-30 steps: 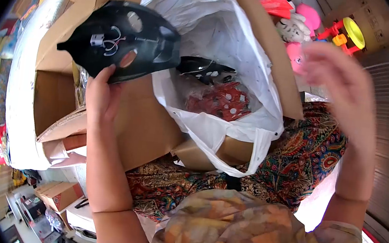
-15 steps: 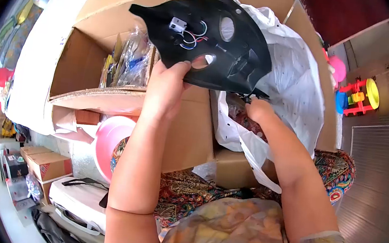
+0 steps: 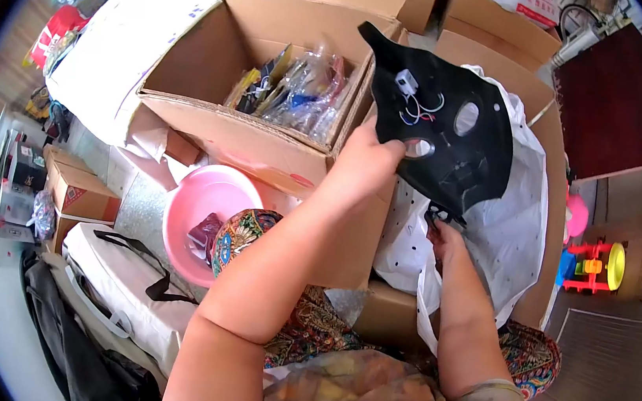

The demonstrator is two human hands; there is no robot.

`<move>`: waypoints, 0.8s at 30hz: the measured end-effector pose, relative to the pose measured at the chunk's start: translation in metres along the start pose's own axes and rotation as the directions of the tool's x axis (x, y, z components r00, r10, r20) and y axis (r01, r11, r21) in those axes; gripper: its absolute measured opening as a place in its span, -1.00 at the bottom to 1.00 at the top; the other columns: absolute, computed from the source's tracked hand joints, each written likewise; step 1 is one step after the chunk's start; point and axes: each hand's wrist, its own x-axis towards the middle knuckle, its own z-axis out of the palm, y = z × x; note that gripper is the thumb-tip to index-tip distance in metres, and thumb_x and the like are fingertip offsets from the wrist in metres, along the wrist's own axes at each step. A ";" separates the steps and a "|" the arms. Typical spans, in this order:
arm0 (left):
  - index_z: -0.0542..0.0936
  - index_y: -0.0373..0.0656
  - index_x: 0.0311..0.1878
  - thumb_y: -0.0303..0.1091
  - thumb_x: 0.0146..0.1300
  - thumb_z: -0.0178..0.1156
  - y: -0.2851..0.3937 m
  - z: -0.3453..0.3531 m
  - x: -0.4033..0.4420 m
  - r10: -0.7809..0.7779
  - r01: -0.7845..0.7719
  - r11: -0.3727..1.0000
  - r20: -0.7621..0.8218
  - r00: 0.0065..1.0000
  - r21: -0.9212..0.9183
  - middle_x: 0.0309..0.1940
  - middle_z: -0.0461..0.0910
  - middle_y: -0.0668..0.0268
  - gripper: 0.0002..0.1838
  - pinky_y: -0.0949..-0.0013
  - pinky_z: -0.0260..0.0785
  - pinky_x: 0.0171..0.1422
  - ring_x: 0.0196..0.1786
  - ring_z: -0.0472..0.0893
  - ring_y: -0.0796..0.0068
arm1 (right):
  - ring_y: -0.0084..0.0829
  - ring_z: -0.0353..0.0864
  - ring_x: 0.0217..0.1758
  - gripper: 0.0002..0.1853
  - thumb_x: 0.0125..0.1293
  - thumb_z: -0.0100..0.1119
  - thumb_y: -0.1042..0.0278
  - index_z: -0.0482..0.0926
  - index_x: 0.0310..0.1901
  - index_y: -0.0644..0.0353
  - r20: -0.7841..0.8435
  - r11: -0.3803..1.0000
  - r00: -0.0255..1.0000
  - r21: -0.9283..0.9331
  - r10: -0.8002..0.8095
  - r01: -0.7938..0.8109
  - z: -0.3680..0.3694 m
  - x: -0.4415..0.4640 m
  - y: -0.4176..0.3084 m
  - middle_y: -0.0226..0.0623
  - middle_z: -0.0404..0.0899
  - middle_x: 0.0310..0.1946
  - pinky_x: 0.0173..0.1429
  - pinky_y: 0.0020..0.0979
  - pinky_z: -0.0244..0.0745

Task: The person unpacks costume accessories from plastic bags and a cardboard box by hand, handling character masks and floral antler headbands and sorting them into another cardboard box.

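Observation:
My left hand (image 3: 369, 158) grips a black mask (image 3: 445, 120) by its edge near one eye hole. The mask's inner side faces me, with a small white box (image 3: 406, 82) and thin coloured wires on it. Just below the mask, the fingers of my right hand (image 3: 450, 237) are closed on a small black part (image 3: 441, 214), whose kind I cannot make out. Whether it is joined to the mask does not show clearly. Both hands are over a white plastic bag (image 3: 519, 231) with dark dots, which lines a cardboard box (image 3: 543, 95).
Left of the mask stands an open cardboard box (image 3: 226, 130) holding plastic-wrapped packages (image 3: 305, 96). A pink basin (image 3: 178, 236) with a dark red item inside sits below it. A beige bag (image 3: 129, 289) lies at lower left, and a colourful toy (image 3: 595, 266) is at right.
My view has swung left, so the boxes and basin appear farther right. The mask stays in my left hand above the bag; my right hand remains below it, with the small black part showing more.

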 end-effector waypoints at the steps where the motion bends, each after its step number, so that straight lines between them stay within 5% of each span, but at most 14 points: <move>1: 0.47 -0.25 -0.25 -0.47 -0.01 0.00 0.005 0.002 -0.002 0.002 -0.002 0.999 0.008 1.000 -0.035 -0.48 0.44 0.40 -0.79 0.56 0.17 -0.42 -0.48 0.33 0.64 | -0.39 0.50 -0.54 -0.82 0.17 -0.01 0.30 0.43 -0.32 0.25 0.042 0.998 0.997 0.002 0.063 -0.063 -0.010 0.034 0.007 -0.22 0.47 -0.54 -0.54 -0.48 0.45; 4: 0.47 -0.24 -0.25 -0.47 -0.02 0.00 0.010 0.002 -0.001 0.020 -0.020 0.999 0.002 1.000 -0.044 -0.46 0.45 0.39 -0.78 0.55 0.18 -0.42 -0.47 0.35 0.63 | -0.42 0.45 -0.62 -0.90 0.12 -0.05 0.43 0.43 -0.42 0.24 0.010 0.997 0.997 0.018 0.077 -0.078 0.012 -0.028 -0.020 -0.25 0.43 -0.65 -0.65 -0.49 0.30; 5: 0.47 -0.24 -0.24 -0.48 -0.02 0.00 0.010 0.002 0.000 0.033 -0.034 0.999 -0.016 0.999 -0.023 -0.45 0.45 0.39 -0.78 0.54 0.18 -0.42 -0.46 0.36 0.62 | -0.42 0.46 -0.64 -0.89 0.11 -0.07 0.44 0.43 -0.43 0.27 0.003 0.953 0.993 -0.281 -0.118 0.114 0.019 -0.049 -0.029 -0.25 0.42 -0.67 -0.68 -0.49 0.30; 6: 0.47 -0.25 -0.26 -0.46 -0.02 0.01 0.007 0.001 0.003 0.070 -0.071 0.994 -0.012 0.997 -0.078 -0.47 0.46 0.38 -0.80 0.53 0.19 -0.43 -0.46 0.37 0.61 | -0.42 0.47 -0.66 -0.88 0.10 -0.09 0.45 0.42 -0.44 0.30 0.054 0.785 0.951 -0.551 -0.304 0.282 0.027 -0.070 -0.039 -0.25 0.41 -0.69 -0.70 -0.50 0.30; 8: 0.47 -0.25 -0.29 -0.43 -0.02 0.03 0.023 0.001 -0.003 0.035 -0.037 0.998 -0.051 0.998 -0.046 -0.48 0.47 0.37 -0.81 0.53 0.19 -0.43 -0.46 0.38 0.60 | -0.37 0.49 -0.69 -0.85 0.10 -0.11 0.45 0.41 -0.47 0.36 0.157 0.574 0.830 -0.653 -0.536 0.494 0.038 -0.113 -0.059 -0.18 0.45 -0.70 -0.73 -0.45 0.32; 10: 0.48 -0.29 -0.37 -0.40 -0.01 0.05 0.026 -0.004 -0.003 0.070 -0.070 0.998 -0.080 0.994 0.011 -0.52 0.47 0.34 -0.84 0.55 0.17 -0.49 -0.51 0.38 0.59 | -0.35 0.53 -0.68 -0.81 0.10 -0.11 0.41 0.41 -0.48 0.39 0.237 0.310 0.801 -0.833 -0.550 0.459 0.039 -0.145 -0.087 -0.14 0.49 -0.70 -0.66 -0.39 0.39; 12: 0.48 -0.28 -0.40 -0.43 0.00 0.04 0.037 -0.002 -0.009 -0.032 0.018 0.990 -0.097 0.995 -0.138 -0.54 0.48 0.31 -0.87 0.58 0.17 -0.52 -0.52 0.40 0.59 | -0.19 0.53 -0.60 -0.77 0.04 -0.06 0.32 0.45 -0.54 0.35 0.375 -0.040 0.619 -0.873 -0.690 0.486 0.033 -0.175 -0.105 -0.12 0.45 -0.78 -0.37 -0.25 0.44; 14: 0.47 -0.33 -0.37 -0.51 0.02 0.01 0.022 -0.016 0.004 -0.044 0.030 0.995 -0.138 0.989 -0.098 -0.48 0.50 0.25 -0.89 0.55 0.28 -0.46 -0.45 0.47 0.51 | -0.15 0.52 -0.58 -0.74 0.05 -0.07 0.28 0.44 -0.53 0.35 0.433 -0.199 0.508 -0.871 -0.745 0.450 0.037 -0.233 -0.118 -0.12 0.48 -0.73 -0.23 -0.23 0.41; 16: 0.44 -0.40 -0.31 -0.59 0.05 -0.05 0.025 -0.015 0.004 0.006 -0.049 0.952 -0.144 0.990 -0.301 -0.40 0.51 0.18 -0.86 0.46 0.38 -0.38 -0.38 0.52 0.40 | -0.22 0.53 -0.61 -0.74 0.05 -0.08 0.29 0.44 -0.50 0.38 0.459 -0.312 0.366 -0.865 -0.809 0.394 0.026 -0.252 -0.131 -0.12 0.48 -0.71 -0.34 -0.26 0.43; 18: 0.29 -0.43 -0.07 -0.61 0.07 -0.09 0.024 -0.020 0.004 -0.033 -0.003 0.935 -0.098 0.995 -0.354 -0.28 0.51 0.07 -0.69 0.37 0.43 -0.19 -0.25 0.55 0.32 | -0.28 0.52 -0.63 -0.74 0.05 -0.07 0.29 0.43 -0.49 0.38 0.408 -0.185 0.403 -0.853 -0.819 0.488 0.018 -0.287 -0.143 -0.12 0.47 -0.71 -0.41 -0.30 0.43; 20: 0.32 -0.41 -0.07 -0.60 0.10 -0.09 0.024 -0.018 0.002 -0.019 -0.021 0.906 -0.090 0.996 -0.422 -0.19 0.48 0.03 -0.71 0.33 0.42 -0.10 -0.19 0.54 0.27 | -0.49 0.49 -0.68 -0.76 0.05 -0.03 0.29 0.43 -0.48 0.36 0.365 0.006 0.448 -0.770 -0.816 0.638 0.007 -0.316 -0.154 -0.21 0.45 -0.72 -0.58 -0.46 0.39; 24: 0.36 -0.35 -0.08 -0.53 0.13 -0.02 0.024 -0.015 0.002 -0.031 0.034 0.876 0.015 0.999 -0.480 -0.12 0.45 0.15 -0.74 0.34 0.38 -0.05 -0.11 0.49 0.34 | -0.66 0.40 -0.72 -0.81 0.12 0.01 0.25 0.44 -0.45 0.21 0.474 0.071 0.446 -0.620 -0.759 0.781 -0.017 -0.353 -0.179 -0.40 0.44 -0.72 -0.65 -0.66 0.25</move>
